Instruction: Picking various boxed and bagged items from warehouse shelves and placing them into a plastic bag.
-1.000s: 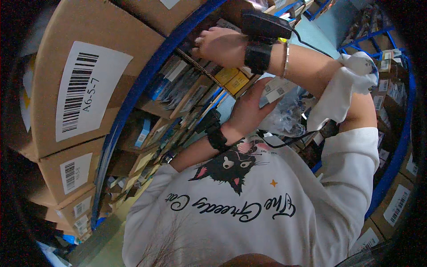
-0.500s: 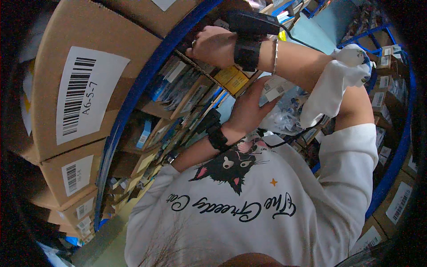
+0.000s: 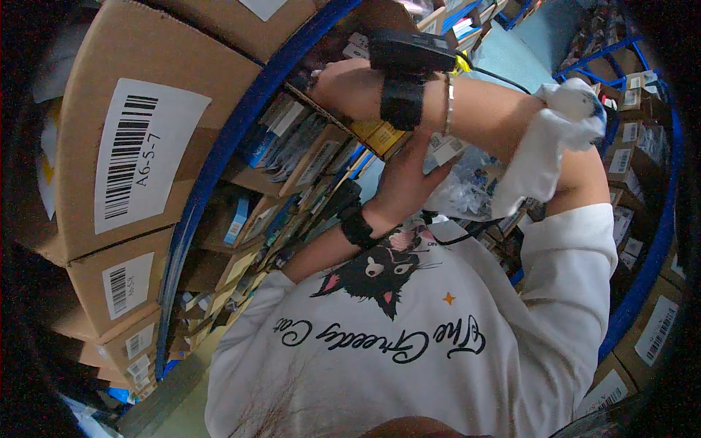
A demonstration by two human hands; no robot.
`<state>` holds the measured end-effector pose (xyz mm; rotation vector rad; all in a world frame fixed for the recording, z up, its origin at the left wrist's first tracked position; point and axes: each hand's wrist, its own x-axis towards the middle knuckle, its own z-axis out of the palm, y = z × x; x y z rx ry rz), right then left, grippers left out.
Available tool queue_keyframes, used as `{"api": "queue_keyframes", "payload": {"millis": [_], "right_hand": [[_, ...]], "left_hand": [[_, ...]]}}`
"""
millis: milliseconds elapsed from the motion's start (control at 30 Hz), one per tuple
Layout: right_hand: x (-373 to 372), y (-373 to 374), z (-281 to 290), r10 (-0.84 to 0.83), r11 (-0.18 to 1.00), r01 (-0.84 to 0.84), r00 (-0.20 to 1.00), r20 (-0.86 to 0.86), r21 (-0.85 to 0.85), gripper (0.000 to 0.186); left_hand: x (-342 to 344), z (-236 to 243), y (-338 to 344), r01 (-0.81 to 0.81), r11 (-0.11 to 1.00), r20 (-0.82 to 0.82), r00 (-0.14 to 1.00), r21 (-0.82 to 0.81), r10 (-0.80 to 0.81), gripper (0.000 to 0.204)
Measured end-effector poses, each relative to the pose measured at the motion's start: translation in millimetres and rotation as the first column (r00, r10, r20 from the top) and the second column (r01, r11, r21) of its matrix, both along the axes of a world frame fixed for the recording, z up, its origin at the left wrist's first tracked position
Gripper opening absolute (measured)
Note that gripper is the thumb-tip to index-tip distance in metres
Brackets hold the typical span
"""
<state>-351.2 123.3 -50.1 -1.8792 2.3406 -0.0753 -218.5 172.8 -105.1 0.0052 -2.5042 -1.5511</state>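
My right hand point(image 3: 343, 87) reaches across into an open cardboard box point(image 3: 304, 101) on the shelf; its fingertips are mostly hidden there. A black device point(image 3: 409, 50) is strapped on that wrist. Yellow small boxes point(image 3: 378, 135) lie just below it. My left hand point(image 3: 407, 179) is lower, fingers wrapped round a small white box point(image 3: 445, 150) with printed labels, partly behind the right wrist. A clear plastic bag point(image 3: 467, 186) is beside the left hand. A white cloth point(image 3: 526, 168) hangs on my right forearm.
Large labelled cartons point(image 3: 84, 168) stand at left along a blue shelf beam point(image 3: 219, 146). Boxes of packaged goods point(image 3: 285, 131) sit on the shelves beside my hands. More blue racking with cartons point(image 3: 624, 168) is at right, and pale floor point(image 3: 522, 51) shows at top.
My right hand and wrist have shifted left and slightly down since a second ago, the fingers now more hidden in the box. My left hand still holds the small white box in about the same place.
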Motion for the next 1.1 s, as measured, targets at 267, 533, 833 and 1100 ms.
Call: {"api": "queue_keyframes", "payload": {"millis": [267,533,833,1100], "right_hand": [[-17.7,88.2,63.8,0.324,0.93,-0.22,0.868,0.377,-0.293,0.035],[-29.2,198.1,111.0,-0.1,0.97,0.186,0.894,0.438,-0.159,0.034],[-33.3,214.1,91.6,-0.224,0.967,0.251,0.761,0.608,0.043,0.039],[-30.8,209.1,91.3,-0.147,0.979,0.201,0.801,0.581,-0.03,0.037]], "left_hand": [[1.4,0.7,2.0,-0.07,0.996,-0.028,0.997,-0.046,0.069,0.052],[3.9,-18.7,2.3,0.006,0.981,-0.078,0.997,0.195,0.01,0.055],[6.0,-13.4,2.1,0.058,0.96,-0.105,0.994,0.274,-0.03,0.063],[8.2,-3.4,-1.7,-0.004,0.984,-0.031,0.999,0.177,0.01,0.054]]}}
